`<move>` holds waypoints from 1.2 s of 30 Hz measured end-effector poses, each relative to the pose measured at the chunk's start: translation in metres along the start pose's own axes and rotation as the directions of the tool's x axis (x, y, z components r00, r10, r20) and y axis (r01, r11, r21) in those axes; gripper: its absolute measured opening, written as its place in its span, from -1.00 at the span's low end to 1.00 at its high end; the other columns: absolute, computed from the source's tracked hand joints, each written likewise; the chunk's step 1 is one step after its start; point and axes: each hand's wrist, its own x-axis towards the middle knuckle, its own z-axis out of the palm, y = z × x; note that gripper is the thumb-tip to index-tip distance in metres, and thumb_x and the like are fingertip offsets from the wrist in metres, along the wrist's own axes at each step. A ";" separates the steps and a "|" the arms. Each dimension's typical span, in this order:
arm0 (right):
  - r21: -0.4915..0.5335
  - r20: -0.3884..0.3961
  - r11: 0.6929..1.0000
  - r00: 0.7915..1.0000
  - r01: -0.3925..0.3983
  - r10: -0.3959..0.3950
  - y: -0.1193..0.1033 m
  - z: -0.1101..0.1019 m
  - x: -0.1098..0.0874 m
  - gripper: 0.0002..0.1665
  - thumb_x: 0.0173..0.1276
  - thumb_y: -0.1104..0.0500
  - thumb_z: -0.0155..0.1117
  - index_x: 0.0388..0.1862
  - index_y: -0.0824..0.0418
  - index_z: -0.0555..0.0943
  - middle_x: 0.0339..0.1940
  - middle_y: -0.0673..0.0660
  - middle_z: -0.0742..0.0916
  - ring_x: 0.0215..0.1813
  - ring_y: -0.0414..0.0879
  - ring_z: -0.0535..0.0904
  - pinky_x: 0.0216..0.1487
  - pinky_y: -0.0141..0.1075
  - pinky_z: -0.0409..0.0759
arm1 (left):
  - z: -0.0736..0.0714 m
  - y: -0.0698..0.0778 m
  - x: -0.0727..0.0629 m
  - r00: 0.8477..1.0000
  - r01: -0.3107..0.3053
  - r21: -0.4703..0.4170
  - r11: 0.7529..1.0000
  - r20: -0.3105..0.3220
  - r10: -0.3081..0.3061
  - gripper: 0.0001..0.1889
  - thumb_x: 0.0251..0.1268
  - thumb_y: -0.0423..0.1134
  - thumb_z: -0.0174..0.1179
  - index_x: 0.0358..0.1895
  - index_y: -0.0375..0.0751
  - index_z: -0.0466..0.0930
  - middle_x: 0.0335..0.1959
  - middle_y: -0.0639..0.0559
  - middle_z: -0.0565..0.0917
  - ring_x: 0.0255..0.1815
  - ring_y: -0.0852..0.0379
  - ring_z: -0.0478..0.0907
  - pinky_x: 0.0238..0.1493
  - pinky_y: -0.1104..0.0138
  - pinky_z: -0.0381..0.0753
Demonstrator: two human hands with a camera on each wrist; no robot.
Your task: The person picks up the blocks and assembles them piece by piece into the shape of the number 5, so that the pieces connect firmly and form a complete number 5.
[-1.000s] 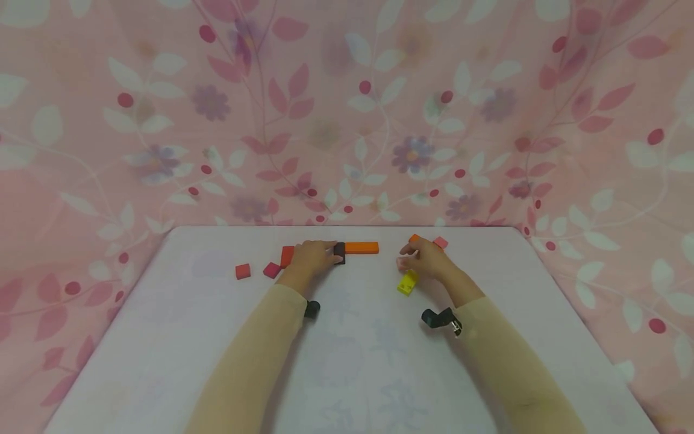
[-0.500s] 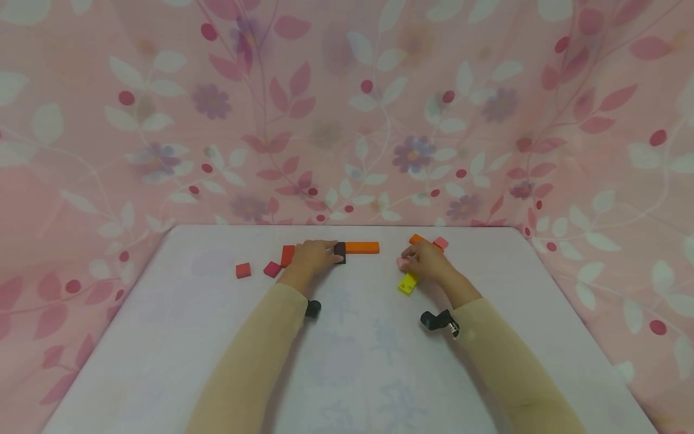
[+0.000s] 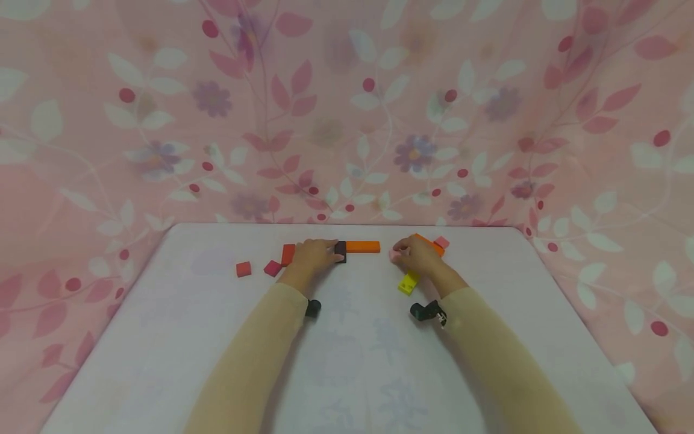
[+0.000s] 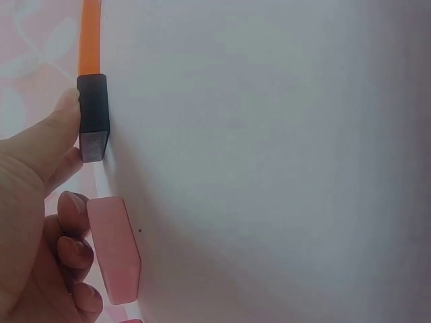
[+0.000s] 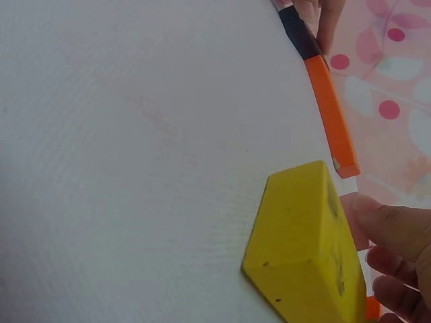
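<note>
Between thumb and forefinger, my left hand (image 3: 312, 257) grips a small black block (image 4: 93, 111) at the back of the table. An orange bar (image 3: 363, 247) lies end to end with that block, pointing right. Beside the left hand's curled fingers sits a red block (image 3: 287, 254), looking pinkish in the left wrist view. My right hand (image 3: 422, 254) pinches a small pale pink block (image 3: 393, 255), a short gap from the bar's right end. Just in front of that hand lies a yellow block (image 5: 289, 222) with dark marks, partly covering the pink block in the right wrist view.
Left of the left hand lie a dark red block (image 3: 273, 268) and another red block (image 3: 243, 269). Behind the right hand are an orange block (image 3: 438, 249), partly hidden, and a pink block (image 3: 442, 242). A floral curtain (image 3: 347, 120) hangs behind the white table (image 3: 347, 361).
My right hand has moved left and slightly back, carrying the pale pink block from near the yellow block toward the orange bar. The left hand stays on the black block.
</note>
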 end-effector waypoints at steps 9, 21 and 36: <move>0.083 -0.033 0.994 0.997 -0.070 0.073 -0.002 0.006 0.009 -0.59 0.40 -0.07 0.35 0.14 0.04 0.66 0.18 0.09 0.60 0.11 0.07 0.47 0.27 -0.02 0.47 | 0.002 0.001 0.001 1.000 0.012 0.004 1.000 0.013 -0.012 -0.36 0.37 0.19 0.20 0.48 0.17 0.36 0.39 -0.10 0.48 0.35 -0.25 0.36 0.43 -0.14 0.16; 0.086 -0.045 0.996 0.999 -0.011 0.015 -0.010 0.008 0.015 -0.64 0.43 0.00 0.32 0.14 0.09 0.66 0.17 0.14 0.60 0.16 0.09 0.47 0.32 0.01 0.41 | 0.002 0.000 0.001 1.000 0.011 0.017 1.000 -0.015 -0.010 -0.35 0.33 0.18 0.24 0.47 0.18 0.38 0.34 -0.12 0.54 0.24 -0.22 0.44 0.26 -0.03 0.33; 0.123 -0.029 0.991 0.998 -0.052 0.056 -0.015 0.008 0.018 -0.60 0.44 -0.04 0.30 0.19 0.03 0.62 0.19 0.11 0.55 0.18 0.09 0.44 0.36 0.02 0.39 | 0.000 0.002 0.002 1.000 0.011 0.028 1.000 -0.014 -0.011 -0.34 0.33 0.20 0.24 0.47 0.20 0.38 0.35 -0.11 0.53 0.27 -0.21 0.43 0.30 -0.04 0.30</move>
